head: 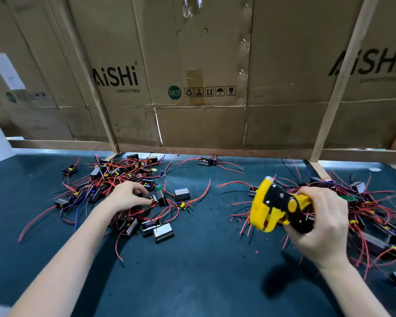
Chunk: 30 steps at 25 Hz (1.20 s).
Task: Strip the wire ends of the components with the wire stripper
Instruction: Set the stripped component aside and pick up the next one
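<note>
Covering the near bench is a dark green mat. One wire stripper, yellow with black plates and handles, is clamped in the right hand and raised above the mat. The left hand, fingers curled, is laid on the left pile of components; whether anything is pinched cannot be told. Two piles of small boxed modules with red wires are seen, the second pile behind the right hand. Flattened cardboard boxes are mounted behind a wooden frame.
</note>
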### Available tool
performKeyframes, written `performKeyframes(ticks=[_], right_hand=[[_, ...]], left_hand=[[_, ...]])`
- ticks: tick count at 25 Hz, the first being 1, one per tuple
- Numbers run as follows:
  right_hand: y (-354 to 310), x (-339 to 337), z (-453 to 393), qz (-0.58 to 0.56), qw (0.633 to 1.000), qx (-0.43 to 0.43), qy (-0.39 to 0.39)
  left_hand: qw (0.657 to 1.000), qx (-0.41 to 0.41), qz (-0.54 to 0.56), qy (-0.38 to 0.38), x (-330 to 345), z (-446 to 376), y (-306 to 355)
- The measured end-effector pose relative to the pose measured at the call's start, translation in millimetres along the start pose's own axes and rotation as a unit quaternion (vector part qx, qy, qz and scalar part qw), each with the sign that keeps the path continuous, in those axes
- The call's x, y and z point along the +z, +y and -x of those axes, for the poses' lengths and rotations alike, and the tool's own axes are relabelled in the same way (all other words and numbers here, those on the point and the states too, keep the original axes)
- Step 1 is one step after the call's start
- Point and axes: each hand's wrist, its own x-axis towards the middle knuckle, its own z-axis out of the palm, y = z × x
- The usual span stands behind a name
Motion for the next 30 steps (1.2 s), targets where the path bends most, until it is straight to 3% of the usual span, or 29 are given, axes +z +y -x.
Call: performKeyframes(ticks=[2,6,7,10,12,16,18,21,22,24,27,30], right_hand=[[-2.8,3.4,-0.6,0.027,0.999,-0.021,-0.016],[0.3,4.1,0.6,0.046,0.998,-0.022,-0.024],[2.4,2.9,1.0,0.048,0.998,-0.019,-0.024],[4.8,2.9,3.2,0.054,0.998,-0.014,-0.025],[1.1,5.8,4.0,0.054,0.998,-0.018,-0.026],[-2.0,7.1,-0.9,0.05,0.998,-0.013,-0.022],[-0.2,4.6,-5.6,0.048,0.999,-0.001,-0.016],[3.2,1.6,-9.5,0.05,0.999,0.02,-0.007],[3.6,1.5,-9.8,0.049,0.998,0.028,-0.006],[3.0,3.2,-9.6,0.047,0.998,0.041,-0.003],[0.3,7.1,-7.4,0.051,0.997,0.062,-0.01],[0.7,6.2,-2.7,0.06,0.995,0.08,-0.027]], left_hand=[[0.999,0.026,0.005,0.037,-1.5,-3.4,-0.6],[0.977,0.01,-0.035,0.21,-8.1,-23.7,-7.2],[0.979,0.016,-0.06,0.196,-6.6,-29.2,-7.4],[0.994,0.038,-0.087,0.062,5.2,-37.2,-6.1],[0.992,0.032,-0.115,0.042,10.2,-39.5,-11.6],[0.979,0.014,-0.146,0.145,6.0,-38.0,-4.2],[0.966,0.031,-0.083,0.243,-4.9,-33.2,17.0],[0.926,0.159,0.069,0.336,-30.2,-8.7,61.8],[0.915,0.243,0.08,0.313,-34.8,2.6,76.7],[0.906,0.382,0.072,0.168,-25.5,31.5,105.5],[0.902,0.431,0.0,-0.02,26.0,58.8,129.6],[0.898,0.429,-0.029,-0.096,61.6,62.7,134.6]])
